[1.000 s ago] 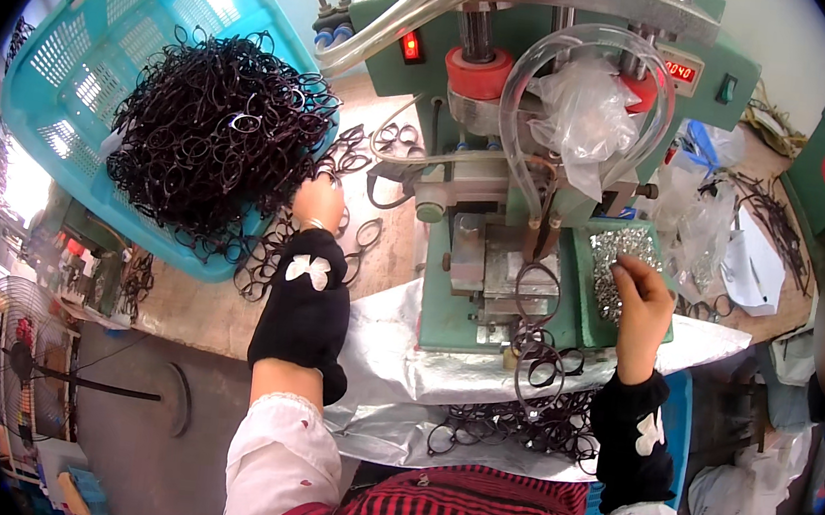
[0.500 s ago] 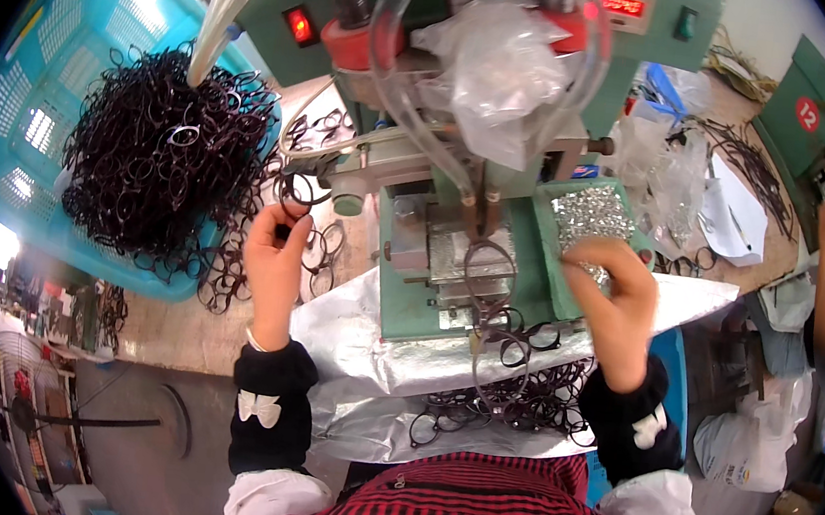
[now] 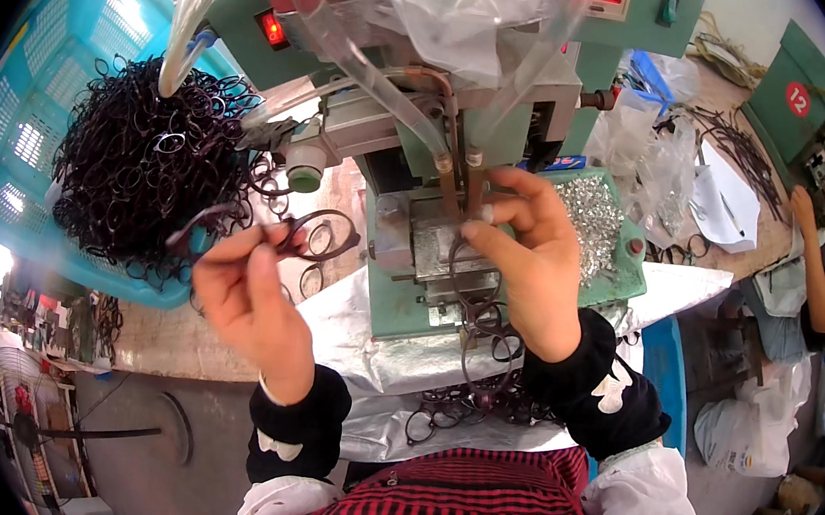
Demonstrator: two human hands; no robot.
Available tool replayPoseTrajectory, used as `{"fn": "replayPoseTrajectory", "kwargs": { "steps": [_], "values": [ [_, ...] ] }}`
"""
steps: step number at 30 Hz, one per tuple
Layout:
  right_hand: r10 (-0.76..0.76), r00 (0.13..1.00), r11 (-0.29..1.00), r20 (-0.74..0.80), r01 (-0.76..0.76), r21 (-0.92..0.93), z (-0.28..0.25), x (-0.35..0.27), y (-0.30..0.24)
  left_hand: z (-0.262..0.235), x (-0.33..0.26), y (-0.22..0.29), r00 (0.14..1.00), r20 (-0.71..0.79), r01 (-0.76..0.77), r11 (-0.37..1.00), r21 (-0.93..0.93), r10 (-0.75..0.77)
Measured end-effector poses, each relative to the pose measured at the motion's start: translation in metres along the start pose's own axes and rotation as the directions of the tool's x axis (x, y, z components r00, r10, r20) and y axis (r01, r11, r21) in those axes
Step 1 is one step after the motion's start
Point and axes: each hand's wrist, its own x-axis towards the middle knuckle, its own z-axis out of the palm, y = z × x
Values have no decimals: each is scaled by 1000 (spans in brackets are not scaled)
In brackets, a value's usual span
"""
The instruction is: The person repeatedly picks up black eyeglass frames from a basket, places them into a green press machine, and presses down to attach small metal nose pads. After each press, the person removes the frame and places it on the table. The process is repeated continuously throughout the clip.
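A: What are the fingers of the left hand [image 3: 261, 312] doing?

B: Thumb and forefinger are pressed together on a dark glasses frame [image 3: 355, 241], left of the frame's centre. It is probably held out to that side to leave the machine's middle to the other hand.

A: And the right hand [image 3: 539, 276]?

B: At the centre, thumb and bent fingers nearly meet beside the copper rods [image 3: 446, 186]. Something pale shows near the tips, but I can't tell whether it is a pinched piece or a nail.

A: Is anything under those rods?

B: A second frame [image 3: 451, 265], hanging down past the front edge of the green machine [image 3: 382, 310]. It seems placed there so its upper end sits close to the rods.

A: Further out?

B: Just right of the right hand is a green tray [image 3: 633, 279] of small shiny pieces [image 3: 593, 216], likely set there for a short reach. A silver sheet [image 3: 353, 342] lies below the machine, with more frames [image 3: 443, 401] at lower centre. In the upper left, a turquoise basket [image 3: 32, 97] bears a tangled heap of frames [image 3: 140, 169], handy to the left hand, I'd judge. A co-worker's arm [image 3: 822, 285] shows at far right.
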Motion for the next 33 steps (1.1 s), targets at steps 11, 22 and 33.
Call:
{"fn": "replayPoseTrajectory", "kwargs": {
  "steps": [11, 22, 33],
  "values": [
    [-302, 921, 482, 247, 371, -794, -59, 7, -9, 35, -15, 31, 413, 754, -640, 752, -160, 512],
    [-332, 819, -36, 468, 485, -874, -120, 15, 38, 40, -33, 2, 477, 646, -689, 710, -148, 596],
    [-357, 934, 541, 10, 216, -813, -148, 12, 37, -84, -23, 40, 919, 291, -381, 412, 828, 264]
  ]
}}
